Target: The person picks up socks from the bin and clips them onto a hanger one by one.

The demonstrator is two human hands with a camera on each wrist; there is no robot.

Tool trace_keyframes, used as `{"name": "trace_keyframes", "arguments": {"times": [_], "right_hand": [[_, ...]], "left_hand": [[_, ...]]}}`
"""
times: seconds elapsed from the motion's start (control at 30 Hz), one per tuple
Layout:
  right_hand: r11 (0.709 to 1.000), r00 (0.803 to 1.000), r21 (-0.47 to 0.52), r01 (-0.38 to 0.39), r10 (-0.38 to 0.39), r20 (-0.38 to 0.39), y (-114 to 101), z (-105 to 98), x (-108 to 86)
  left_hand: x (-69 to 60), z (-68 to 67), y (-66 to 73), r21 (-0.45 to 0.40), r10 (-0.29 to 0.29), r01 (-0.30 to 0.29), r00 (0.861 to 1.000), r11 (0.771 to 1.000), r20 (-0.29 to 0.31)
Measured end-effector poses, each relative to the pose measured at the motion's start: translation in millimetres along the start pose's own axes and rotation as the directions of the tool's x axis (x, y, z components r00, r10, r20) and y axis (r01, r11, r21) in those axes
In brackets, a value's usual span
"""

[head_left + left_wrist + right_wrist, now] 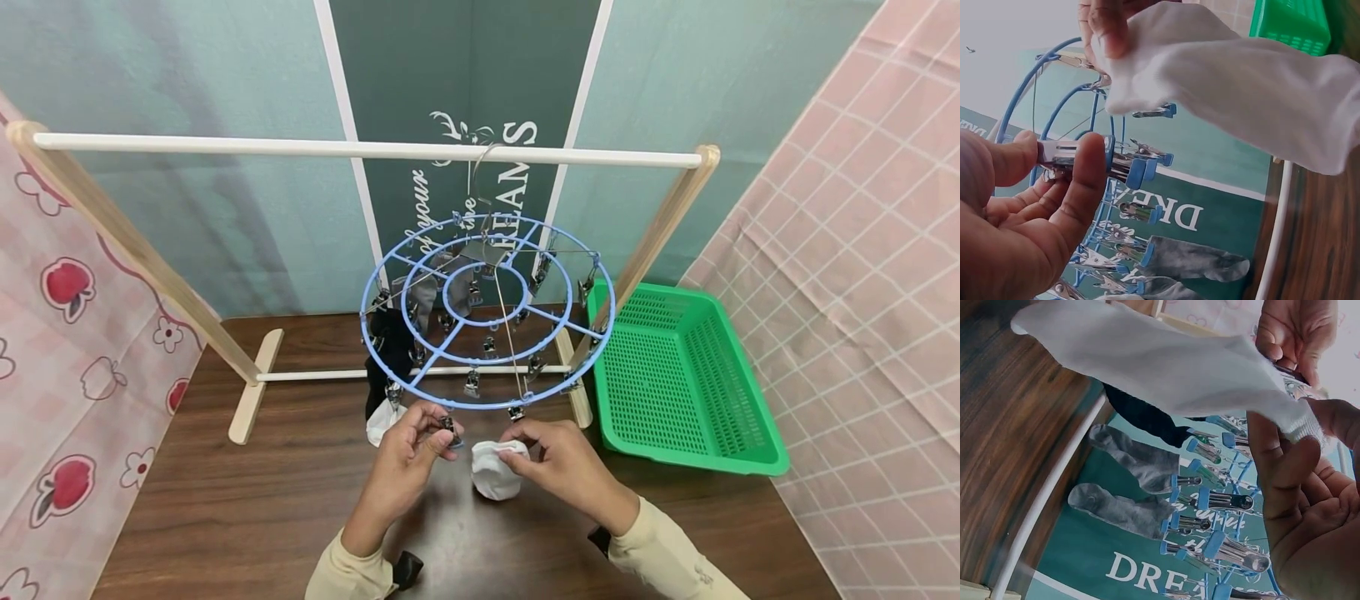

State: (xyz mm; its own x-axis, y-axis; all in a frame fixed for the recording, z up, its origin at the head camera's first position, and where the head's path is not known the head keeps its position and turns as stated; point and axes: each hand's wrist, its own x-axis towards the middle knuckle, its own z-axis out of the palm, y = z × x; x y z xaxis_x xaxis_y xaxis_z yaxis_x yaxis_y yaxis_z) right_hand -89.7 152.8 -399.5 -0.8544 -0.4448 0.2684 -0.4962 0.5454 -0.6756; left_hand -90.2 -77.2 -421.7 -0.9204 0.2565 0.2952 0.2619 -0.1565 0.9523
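Note:
My left hand (405, 458) pinches a metal clip (1059, 151) with blue tips, at the near edge of a round blue hanger (480, 406). With thumb and fingers, my right hand (570, 467) grips the cuff of a white sock (1160, 369). The sock hangs down beside the left hand, apart from the clip. Other clips dangle from the hanger rings. Two grey socks (1129, 459), a black sock (388, 346) and another white one (381, 423) hang on the left and far side of the hanger.
A wooden stand with a white top rod (225, 146) carries the hanger by its hook. To the right, a green plastic basket (690, 457) sits on the brown wooden table (300, 500). Printed cloths surround the table at the back and sides.

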Motion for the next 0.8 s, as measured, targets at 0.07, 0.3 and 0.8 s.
{"name": "trace_keyframes", "arguments": {"times": [0.07, 0.3, 0.8], "right_hand": [[1.000, 1.000, 0.011, 0.002, -0.002, -0.004, 0, 1, 0.0], [0.994, 1.000, 0.108, -0.005, 0.006, -0.004, 0, 8, 0.1], [0.982, 0.999, 0.184, -0.034, 0.030, 0.023, -7, 19, 3.9]], "left_hand": [[-0.2, 0.3, -0.3, 0.004, 0.006, -0.006, 1.000, 1.000, -0.014], [-0.5, 1.6, -2.0, -0.004, 0.028, -0.028, 0.998, 1.000, -0.048], [-2.5, 9.2, 2.5, 0.025, 0.108, -0.105, 0.983, 0.994, -0.148]]}}
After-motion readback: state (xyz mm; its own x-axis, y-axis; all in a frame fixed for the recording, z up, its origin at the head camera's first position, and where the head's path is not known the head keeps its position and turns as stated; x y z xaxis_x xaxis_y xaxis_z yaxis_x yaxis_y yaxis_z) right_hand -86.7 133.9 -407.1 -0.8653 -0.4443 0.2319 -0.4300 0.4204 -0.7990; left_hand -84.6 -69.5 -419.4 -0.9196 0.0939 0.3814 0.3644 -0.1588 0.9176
